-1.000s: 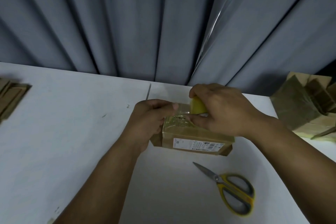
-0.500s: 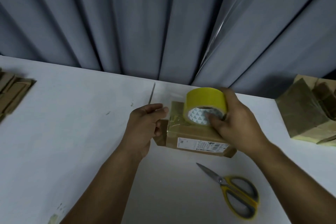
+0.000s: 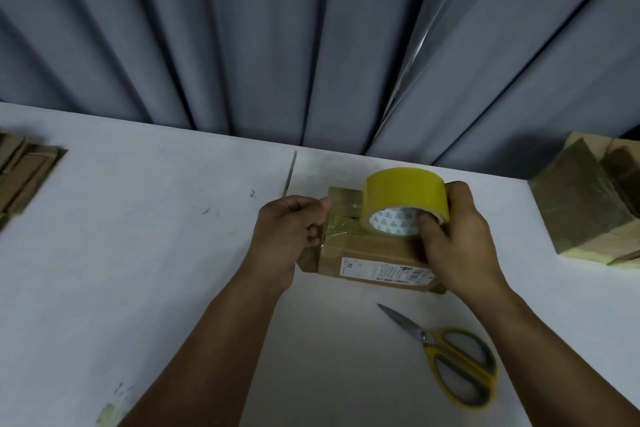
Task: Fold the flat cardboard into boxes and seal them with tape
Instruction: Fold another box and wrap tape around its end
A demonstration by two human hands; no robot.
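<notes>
A small brown cardboard box (image 3: 372, 255) with a white label on its near side sits on the white table (image 3: 138, 236). A yellow tape roll (image 3: 403, 196) stands on edge on top of the box. My right hand (image 3: 457, 236) grips the roll, thumb in its white core. My left hand (image 3: 289, 234) is curled against the box's left end, pinching down clear tape that runs from the roll across the top. The box's left flap is partly hidden by my fingers.
Yellow-handled scissors (image 3: 450, 354) lie closed on the table in front of the box. Finished taped boxes (image 3: 585, 204) are piled at the right edge. Flat cardboard (image 3: 24, 173) is stacked at the far left. Grey curtains (image 3: 277, 38) hang behind the table.
My right hand has pulled the roll rightward along the box top and tipped it upright, laying tape. My left hand stays pressed at the left end.
</notes>
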